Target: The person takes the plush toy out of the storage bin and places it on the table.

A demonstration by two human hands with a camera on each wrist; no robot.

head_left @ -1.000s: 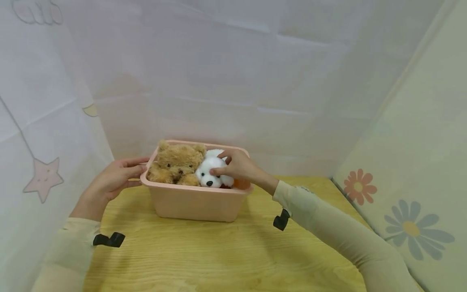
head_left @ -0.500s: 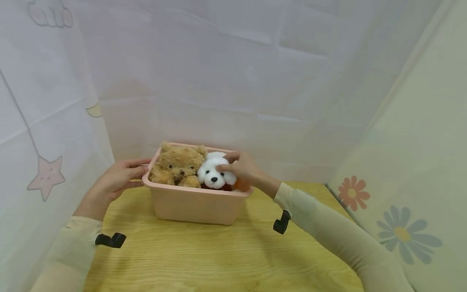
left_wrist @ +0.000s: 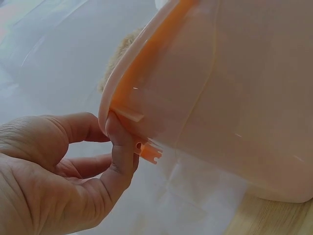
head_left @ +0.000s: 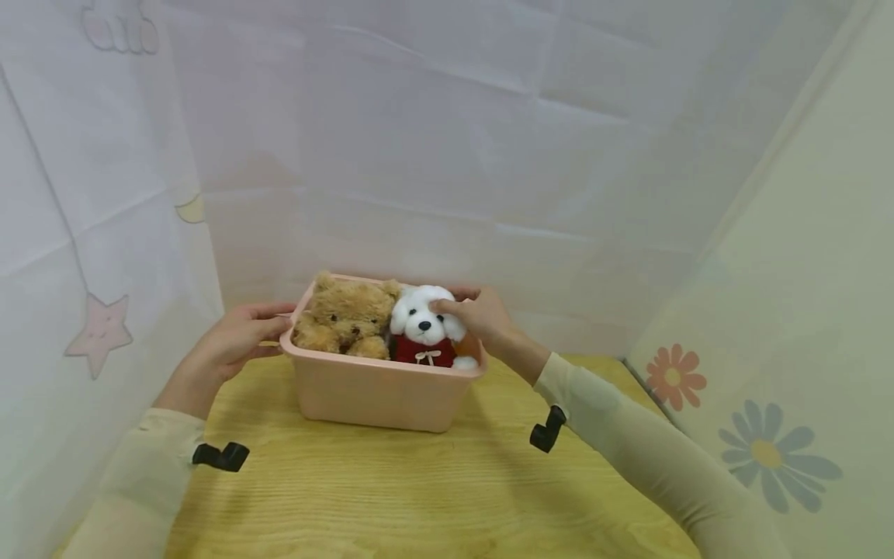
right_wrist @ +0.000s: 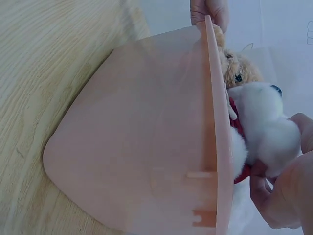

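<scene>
Since a second ago the white plush dog (head_left: 423, 324) has come up out of the one pink bin (head_left: 380, 388) on the near desk (head_left: 391, 489), its red outfit now showing. Two toys sit inside: it and a brown teddy bear (head_left: 342, 320) on its left. The right hand (head_left: 482, 317) curls its fingers round the dog's head; the left hand (head_left: 230, 345) pinches the bin's left rim.

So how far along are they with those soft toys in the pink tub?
Looks done: the brown teddy bear sits inside the pink plastic tub. In hand: the right hand grips the white plush dog by its head, half raised above the rim, while the left hand holds the tub's edge. Left: the dog is neither fully in nor out.
</scene>
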